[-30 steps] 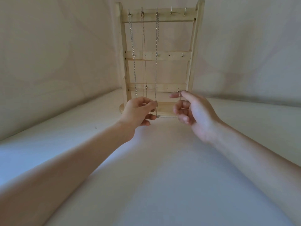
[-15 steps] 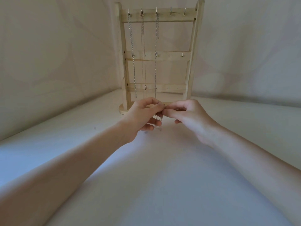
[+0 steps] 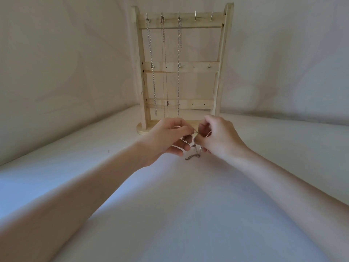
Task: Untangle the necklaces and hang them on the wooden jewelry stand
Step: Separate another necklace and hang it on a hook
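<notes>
Both hands, left hand (image 3: 166, 138) and right hand (image 3: 217, 138), pinched a tangled necklace (image 3: 194, 150) just before the wooden jewelry stand (image 3: 219, 76); untangling seemed underway, next needing a free hook (image 3: 195, 16)

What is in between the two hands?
In the head view, a small tangled chain hangs between the left hand and right hand, pinched by both, just before the wooden stand.
</notes>
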Available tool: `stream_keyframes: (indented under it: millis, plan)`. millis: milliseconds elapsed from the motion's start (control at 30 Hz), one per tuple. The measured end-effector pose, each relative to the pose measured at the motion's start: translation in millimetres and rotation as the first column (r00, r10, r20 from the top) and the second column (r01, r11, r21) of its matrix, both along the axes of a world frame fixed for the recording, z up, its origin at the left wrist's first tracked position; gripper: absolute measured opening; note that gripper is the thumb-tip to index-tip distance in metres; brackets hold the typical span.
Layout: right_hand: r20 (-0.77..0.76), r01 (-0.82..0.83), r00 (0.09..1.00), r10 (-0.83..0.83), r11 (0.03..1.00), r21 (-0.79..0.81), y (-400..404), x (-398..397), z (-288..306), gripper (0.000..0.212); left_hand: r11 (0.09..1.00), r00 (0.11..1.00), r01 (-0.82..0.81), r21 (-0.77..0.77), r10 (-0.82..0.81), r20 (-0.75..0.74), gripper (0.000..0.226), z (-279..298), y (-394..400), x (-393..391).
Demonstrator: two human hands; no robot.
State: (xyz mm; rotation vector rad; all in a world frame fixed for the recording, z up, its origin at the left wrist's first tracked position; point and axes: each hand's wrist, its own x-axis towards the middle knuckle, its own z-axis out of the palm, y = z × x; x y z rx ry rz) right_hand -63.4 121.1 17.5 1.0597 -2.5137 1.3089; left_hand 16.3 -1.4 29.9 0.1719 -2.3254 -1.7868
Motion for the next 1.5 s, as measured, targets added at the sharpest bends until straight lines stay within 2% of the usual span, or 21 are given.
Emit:
stream_keyframes:
  millis: [100,200,267,400,500,567,667,733,933,1000,1133,1200,1300,1500]
  plan:
    - [0.153,-0.007,0.988,0.015,0.999,-0.047,2,-2,1,0.014,0.995,0.997,-0.076,0.069,0.078,-0.020,0.015,2,-5,-1]
    - [0.335,0.031,0.942,0.020,0.989,-0.146,3,-2,3,0.011,0.986,0.990,-0.139,0.092,0.141,-0.021,0.013,2,-6,-2]
    - [0.405,0.054,0.914,0.022,0.983,-0.174,4,-2,5,0.009,0.981,0.988,-0.151,0.120,0.155,-0.019,0.013,2,-5,-3]
    - [0.403,0.066,0.915,-0.006,0.989,-0.134,2,-2,2,0.012,0.934,1.000,-0.005,0.356,0.010,-0.011,0.012,8,-2,-1]
    - [0.416,0.062,0.909,-0.018,0.994,-0.093,2,-3,0,0.015,0.887,0.998,0.038,0.461,-0.010,-0.063,0.009,9,-7,-1]
    - [0.456,0.065,0.890,0.001,0.990,-0.128,4,-4,1,0.015,0.848,0.996,0.024,0.530,0.024,-0.084,0.007,8,-10,-2]
    - [0.510,0.032,0.852,0.117,0.961,-0.274,4,-1,6,0.020,0.734,0.989,0.031,0.679,0.074,-0.125,0.008,7,-12,-5]
    - [0.560,-0.008,0.797,0.225,0.931,-0.364,2,2,8,0.025,0.723,0.987,0.023,0.690,0.093,-0.131,0.009,7,-12,-6]
    - [0.671,0.000,0.604,0.430,0.842,-0.540,3,4,12,0.021,0.843,0.995,0.029,0.538,0.025,-0.093,0.022,5,-4,-4]
    - [0.668,0.010,0.633,0.392,0.858,-0.513,3,5,11,0.017,0.852,0.994,0.044,0.521,0.014,-0.107,0.028,5,-6,-4]
    - [0.546,0.051,0.815,0.193,0.915,-0.400,4,5,8,0.020,0.836,0.988,0.049,0.547,0.037,-0.147,0.037,7,-10,-3]
    - [0.466,0.061,0.873,0.147,0.914,-0.402,3,6,9,0.020,0.843,0.986,0.030,0.537,0.063,-0.153,0.040,6,-11,-4]
    - [0.433,0.089,0.891,0.139,0.880,-0.467,2,6,13,0.019,0.852,0.977,0.000,0.524,0.112,-0.182,0.038,6,-13,-6]
    - [0.518,0.214,0.847,0.119,0.817,-0.536,3,3,15,0.017,0.859,0.976,-0.014,0.511,0.122,-0.178,0.037,6,-12,-8]
